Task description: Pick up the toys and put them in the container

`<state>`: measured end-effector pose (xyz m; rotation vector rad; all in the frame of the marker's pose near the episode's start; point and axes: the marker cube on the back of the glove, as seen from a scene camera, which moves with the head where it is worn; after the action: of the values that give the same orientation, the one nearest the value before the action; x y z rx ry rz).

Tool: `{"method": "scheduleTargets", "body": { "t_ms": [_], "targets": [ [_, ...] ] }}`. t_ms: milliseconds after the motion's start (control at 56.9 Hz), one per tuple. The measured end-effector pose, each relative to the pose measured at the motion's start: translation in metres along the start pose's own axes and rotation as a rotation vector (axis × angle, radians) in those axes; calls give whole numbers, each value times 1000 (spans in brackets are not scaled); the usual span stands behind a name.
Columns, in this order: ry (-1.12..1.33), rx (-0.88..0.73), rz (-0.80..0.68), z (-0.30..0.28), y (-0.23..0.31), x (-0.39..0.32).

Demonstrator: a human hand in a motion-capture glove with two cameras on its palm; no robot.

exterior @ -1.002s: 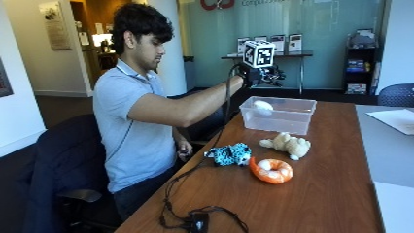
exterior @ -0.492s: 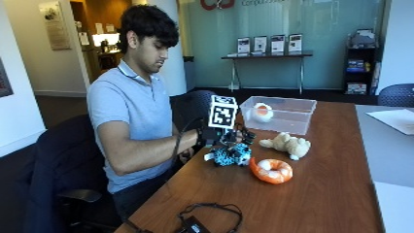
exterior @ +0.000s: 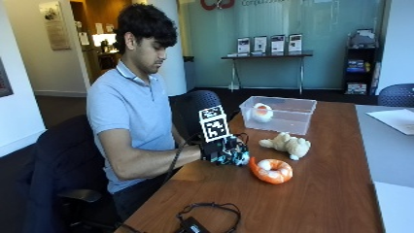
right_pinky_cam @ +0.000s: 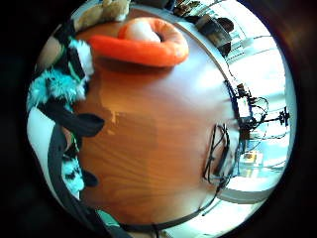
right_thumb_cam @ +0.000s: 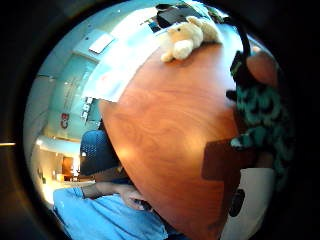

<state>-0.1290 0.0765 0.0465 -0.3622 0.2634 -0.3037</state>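
A person sits at the near left of a wooden table (exterior: 336,194), the gloved right hand (exterior: 216,148) down on a teal and black plush toy (exterior: 238,156) at the table's left edge. Its fingers curl around that toy (both palm views show teal fur pressed close against the hand). Just to the right lies an orange shrimp toy (exterior: 271,171), and a little farther off a cream teddy (exterior: 288,144). Beyond them, at the far end, stands a clear plastic container (exterior: 279,114) with a white and orange toy (exterior: 261,112) inside. A black cable (exterior: 207,216) lies coiled at the near edge.
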Motion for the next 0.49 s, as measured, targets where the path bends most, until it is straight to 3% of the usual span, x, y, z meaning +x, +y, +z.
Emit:
{"method": "scheduleTargets", "body": {
  "t_ms": [264,492],
  "targets": [
    [-205,58,-49,-51,-24,-27],
    [-369,70,-201,-133,-124,-96]
  ]
}}
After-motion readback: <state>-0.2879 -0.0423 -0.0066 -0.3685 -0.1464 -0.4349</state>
